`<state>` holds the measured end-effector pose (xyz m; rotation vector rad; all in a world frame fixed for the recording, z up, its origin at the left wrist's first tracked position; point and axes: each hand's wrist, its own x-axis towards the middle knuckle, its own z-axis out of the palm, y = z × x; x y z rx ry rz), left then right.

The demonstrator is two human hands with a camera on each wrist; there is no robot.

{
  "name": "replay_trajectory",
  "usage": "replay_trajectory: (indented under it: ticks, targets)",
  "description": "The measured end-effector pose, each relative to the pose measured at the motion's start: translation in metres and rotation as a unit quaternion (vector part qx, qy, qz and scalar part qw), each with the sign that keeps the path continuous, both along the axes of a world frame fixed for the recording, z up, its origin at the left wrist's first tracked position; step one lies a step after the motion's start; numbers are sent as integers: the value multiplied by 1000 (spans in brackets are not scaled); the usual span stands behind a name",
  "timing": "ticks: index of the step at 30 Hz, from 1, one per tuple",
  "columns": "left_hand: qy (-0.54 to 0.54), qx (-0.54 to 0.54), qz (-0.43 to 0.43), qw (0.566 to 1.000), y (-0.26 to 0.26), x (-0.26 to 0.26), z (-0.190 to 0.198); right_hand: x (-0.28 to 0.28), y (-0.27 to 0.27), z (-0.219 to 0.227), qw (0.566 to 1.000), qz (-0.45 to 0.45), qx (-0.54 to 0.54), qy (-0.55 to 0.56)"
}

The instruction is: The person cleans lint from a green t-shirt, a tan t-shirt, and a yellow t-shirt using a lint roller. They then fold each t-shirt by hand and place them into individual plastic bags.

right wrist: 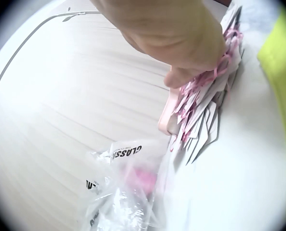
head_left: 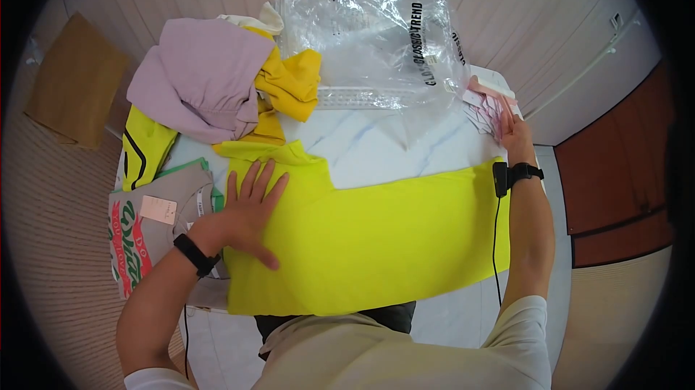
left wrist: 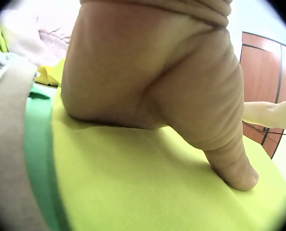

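Observation:
A neon-yellow garment (head_left: 391, 245) lies spread across the table, its short sleeve or collar end at the left. My left hand (head_left: 250, 213) rests on that end, fingers spread and thumb apart; in the left wrist view the thumb (left wrist: 234, 171) presses on the cloth. At the table's right end, my right hand (head_left: 515, 137) is at a pile of white paper tags with pink ribbons (head_left: 483, 115). In the right wrist view its thumb (right wrist: 179, 77) touches the tags, while the other fingers are mostly hidden, so I cannot tell whether they pinch one.
A grey printed T-shirt (head_left: 188, 191) with a pink tag (head_left: 158, 209) lies at the left. Behind it are a heaped lilac garment (head_left: 206, 71) and a darker yellow one (head_left: 293, 82). Clear plastic bags (head_left: 362, 35) lie along the back edge, near the pale pink holder (head_left: 492, 87).

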<state>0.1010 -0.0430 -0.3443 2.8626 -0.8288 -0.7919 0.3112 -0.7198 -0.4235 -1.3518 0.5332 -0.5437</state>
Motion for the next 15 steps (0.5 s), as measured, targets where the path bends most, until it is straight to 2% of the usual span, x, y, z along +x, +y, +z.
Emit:
replay_trajectory:
  ticks: [1, 4, 5, 7, 8, 10, 12, 14, 15]
  targets:
    - [-2, 5, -2, 1000, 0, 0, -1, -6, 20, 20, 977, -53, 204, 17]
    - [-7, 17, -7, 1000, 0, 0, -3, -29, 20, 30, 992, -17, 23, 119]
    - [-9, 21, -8, 1000, 0, 0, -3, -36, 18, 30, 986, -33, -92, 138]
    - [-12, 5, -4, 1000, 2, -1, -7, -49, 14, 30, 930, -62, -319, 170]
    - [-12, -3, -2, 1000, 3, -1, -10, -60, 22, 31, 904, -74, -404, 119]
    - [-24, -31, 7, 999, 6, -3, -15, -84, 53, 25, 824, -92, -559, 12]
    - [-64, -60, 19, 996, 9, -4, -23, -115, 98, 39, 878, 117, -451, 107]
    - [-129, -93, 33, 987, 11, -6, -39, -140, 123, 40, 827, 254, -494, 88]
    - [-168, -149, 73, 972, 14, -3, -43, -150, 134, 41, 795, 320, -510, 77]
